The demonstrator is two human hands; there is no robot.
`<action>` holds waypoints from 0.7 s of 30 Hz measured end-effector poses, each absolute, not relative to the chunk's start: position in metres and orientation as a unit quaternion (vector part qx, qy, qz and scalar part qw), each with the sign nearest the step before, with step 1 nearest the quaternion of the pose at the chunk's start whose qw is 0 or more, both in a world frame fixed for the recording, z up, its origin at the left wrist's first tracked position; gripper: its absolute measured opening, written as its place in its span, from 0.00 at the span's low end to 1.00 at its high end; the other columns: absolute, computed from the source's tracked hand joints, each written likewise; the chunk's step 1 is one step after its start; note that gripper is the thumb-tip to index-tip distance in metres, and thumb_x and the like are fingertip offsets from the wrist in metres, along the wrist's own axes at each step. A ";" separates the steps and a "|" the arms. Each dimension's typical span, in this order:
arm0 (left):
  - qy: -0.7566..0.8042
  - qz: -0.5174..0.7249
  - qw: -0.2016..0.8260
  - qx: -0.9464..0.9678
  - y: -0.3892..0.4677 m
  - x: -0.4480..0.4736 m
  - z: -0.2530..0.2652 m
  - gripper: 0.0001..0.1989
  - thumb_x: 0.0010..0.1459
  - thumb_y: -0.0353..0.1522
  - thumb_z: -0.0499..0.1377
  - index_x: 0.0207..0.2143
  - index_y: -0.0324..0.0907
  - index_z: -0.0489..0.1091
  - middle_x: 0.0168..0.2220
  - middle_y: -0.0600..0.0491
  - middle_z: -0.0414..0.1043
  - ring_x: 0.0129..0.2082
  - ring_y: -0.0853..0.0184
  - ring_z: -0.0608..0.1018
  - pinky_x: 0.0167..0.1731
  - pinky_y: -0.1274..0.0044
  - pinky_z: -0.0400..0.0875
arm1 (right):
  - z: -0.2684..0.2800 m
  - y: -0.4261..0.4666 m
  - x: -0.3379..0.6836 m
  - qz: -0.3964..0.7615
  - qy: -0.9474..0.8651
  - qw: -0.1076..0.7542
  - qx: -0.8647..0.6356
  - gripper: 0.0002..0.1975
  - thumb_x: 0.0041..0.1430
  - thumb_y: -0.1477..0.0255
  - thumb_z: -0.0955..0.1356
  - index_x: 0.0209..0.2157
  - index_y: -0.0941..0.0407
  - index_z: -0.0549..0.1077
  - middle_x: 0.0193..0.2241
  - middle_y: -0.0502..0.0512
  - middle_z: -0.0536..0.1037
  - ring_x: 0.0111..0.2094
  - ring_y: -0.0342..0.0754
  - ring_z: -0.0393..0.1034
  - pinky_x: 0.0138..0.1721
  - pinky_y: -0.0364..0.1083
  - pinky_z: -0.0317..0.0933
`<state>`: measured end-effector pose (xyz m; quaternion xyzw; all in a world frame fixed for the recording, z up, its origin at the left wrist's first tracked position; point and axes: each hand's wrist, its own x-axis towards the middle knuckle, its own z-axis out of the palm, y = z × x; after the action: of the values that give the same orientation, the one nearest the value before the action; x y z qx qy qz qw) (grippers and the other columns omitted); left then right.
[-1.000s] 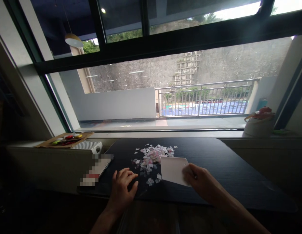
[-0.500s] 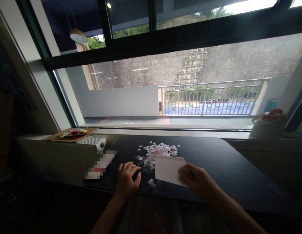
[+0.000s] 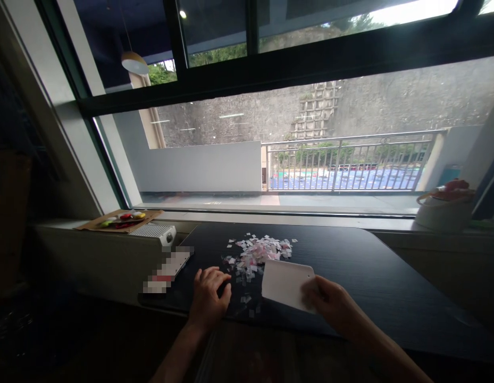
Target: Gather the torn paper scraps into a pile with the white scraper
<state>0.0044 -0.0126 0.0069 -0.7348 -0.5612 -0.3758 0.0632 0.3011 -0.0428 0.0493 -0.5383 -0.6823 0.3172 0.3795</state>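
White and thin, a flat card is pinched at its right end between the thumb and bent fingers of the right hand, which are closed on it; a small hole is seen near its far right corner, and the fingertips are blurred. By the left hand nothing is seen to be held: its fingers are loosely curled, a gap is left between them and the thumb, and whether the dark table is touched by it cannot be told. Between the two hands, a few stray scraps are scattered close to the table's near edge, just left of the card. Beyond them, a loose heap of small pieces, white and pale pink, is spread on the table, and in view its near right side is met by the card's far edge. At the table's left edge, a flat pale item is partly masked by blurred squares. Beyond it on the left, a white ribbed unit with a knob is placed beside the table, and to its left red, yellow and green objects are laid on a brown board. At the right end of the sill, a pale bucket is topped by something reddish. Past the dark window frame, a metal railing, a low white wall and a rough grey wall are seen, and a pendant lamp is shown at the upper left of the glass.
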 end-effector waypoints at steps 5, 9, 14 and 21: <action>-0.567 -0.376 0.054 -0.731 -0.013 0.004 0.008 0.09 0.52 0.31 0.53 0.33 0.46 0.73 0.34 0.53 0.77 0.47 0.56 0.72 0.54 0.54 0.53 | 0.035 -0.048 0.305 0.387 -0.660 0.380 -0.519 0.14 0.53 0.62 0.64 0.30 0.58 0.72 0.28 0.55 0.77 0.30 0.50 0.71 0.29 0.46 0.64; -0.572 -0.377 0.043 -0.727 -0.013 0.005 0.009 0.09 0.52 0.31 0.53 0.32 0.46 0.73 0.35 0.52 0.77 0.47 0.56 0.73 0.53 0.54 0.53 | 0.035 -0.048 0.307 0.397 -0.644 0.395 -0.522 0.14 0.52 0.61 0.64 0.31 0.58 0.72 0.28 0.54 0.77 0.31 0.51 0.71 0.31 0.47 0.64; -0.574 -0.382 0.035 -0.723 -0.012 0.005 0.010 0.09 0.51 0.31 0.53 0.32 0.46 0.73 0.35 0.52 0.77 0.47 0.56 0.72 0.53 0.54 0.53 | 0.035 -0.045 0.311 0.414 -0.656 0.367 -0.514 0.13 0.52 0.62 0.66 0.30 0.58 0.73 0.28 0.54 0.77 0.30 0.50 0.71 0.31 0.46 0.65; -0.575 -0.382 0.027 -0.723 -0.013 0.005 0.010 0.09 0.51 0.31 0.53 0.33 0.46 0.73 0.35 0.52 0.77 0.47 0.56 0.72 0.54 0.54 0.53 | 0.039 -0.049 0.310 0.411 -0.662 0.356 -0.516 0.14 0.53 0.62 0.65 0.31 0.59 0.73 0.28 0.55 0.77 0.31 0.50 0.71 0.31 0.46 0.65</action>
<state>0.0046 -0.0128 0.0097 -0.7227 -0.5753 -0.3820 0.0270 0.3100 -0.0489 0.0390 -0.5161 -0.6616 0.4113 0.3561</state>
